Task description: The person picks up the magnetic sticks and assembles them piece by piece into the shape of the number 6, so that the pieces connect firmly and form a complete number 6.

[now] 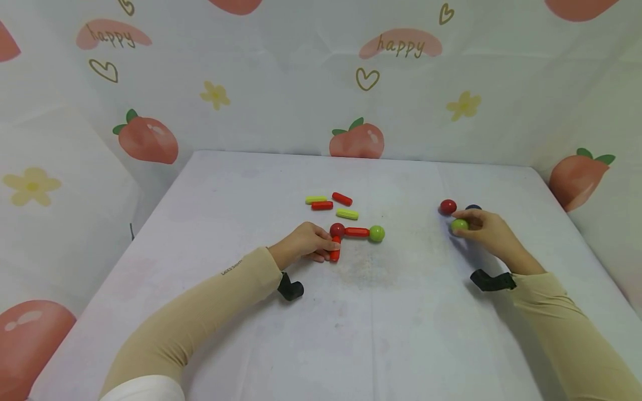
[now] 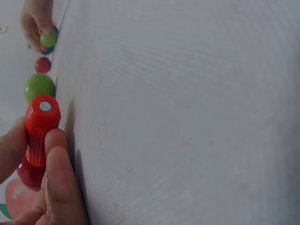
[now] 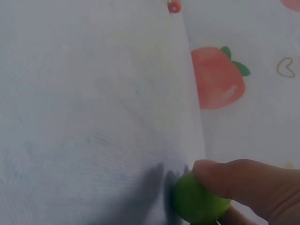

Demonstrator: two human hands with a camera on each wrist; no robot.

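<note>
Over white cloth (image 1: 301, 340), left fingers (image 2: 61, 176) pinch a ridged red rod (image 2: 41, 126) — right fingers (image 1: 470, 214), a glossy green ball (image 3: 196, 201).

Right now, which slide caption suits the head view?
Left hand holds a red rod touching a red ball; right hand pinches a green ball.

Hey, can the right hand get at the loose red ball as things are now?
Probably yes: the loose red ball lies close by the right hand, uncovered. But that hand pinches a green ball, which it would likely need to let go of first.
</note>
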